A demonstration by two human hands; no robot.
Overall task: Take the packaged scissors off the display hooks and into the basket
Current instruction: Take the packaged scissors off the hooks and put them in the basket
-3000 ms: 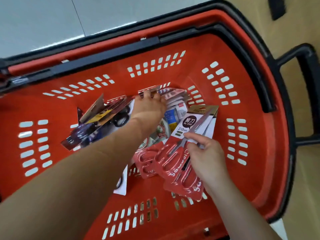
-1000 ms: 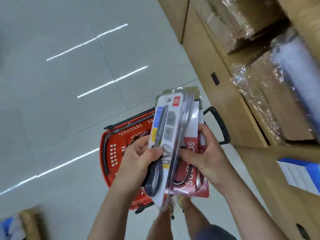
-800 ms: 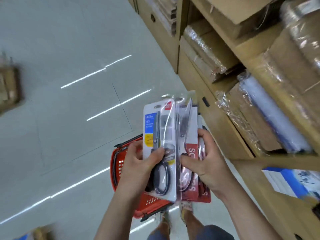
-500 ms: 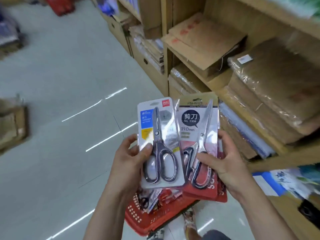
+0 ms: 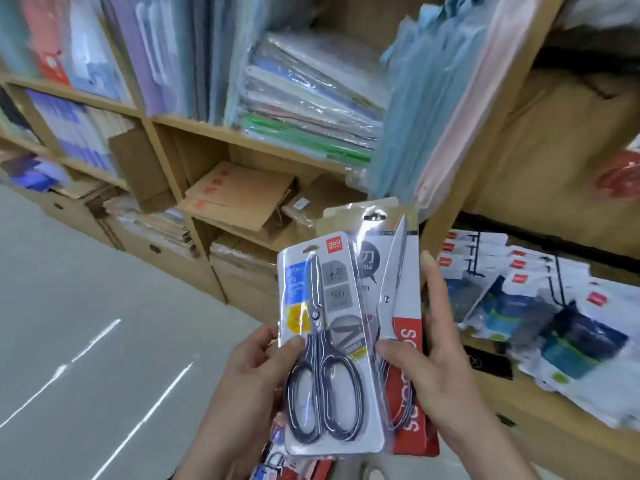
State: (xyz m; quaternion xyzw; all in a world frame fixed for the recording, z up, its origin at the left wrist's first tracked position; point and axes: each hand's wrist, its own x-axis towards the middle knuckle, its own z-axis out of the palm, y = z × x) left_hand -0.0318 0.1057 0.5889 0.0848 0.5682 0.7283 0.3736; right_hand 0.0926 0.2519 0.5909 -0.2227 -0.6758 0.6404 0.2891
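We hold both off the hooks: left hand (image 5: 256,368) pinches grey pack (image 5: 325,341), right hand (image 5: 436,372) pinches red pack (image 5: 405,306); basket (image 5: 323,470) drop remains.

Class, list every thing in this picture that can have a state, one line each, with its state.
black-handled scissors pack: sealed, blades closed, upright, gripped by left hand.
red-card scissors pack: sealed, blades closed, partly behind the first, gripped by right hand.
left hand: thumb in front, holding.
right hand: thumb in front, holding.
shelf packs: on display, not taken.

Left hand (image 5: 256,370) and right hand (image 5: 438,374) with scissor packs (image 5: 332,344), once down in the basket (image 5: 322,472), now up before the shelves (image 5: 194,124).
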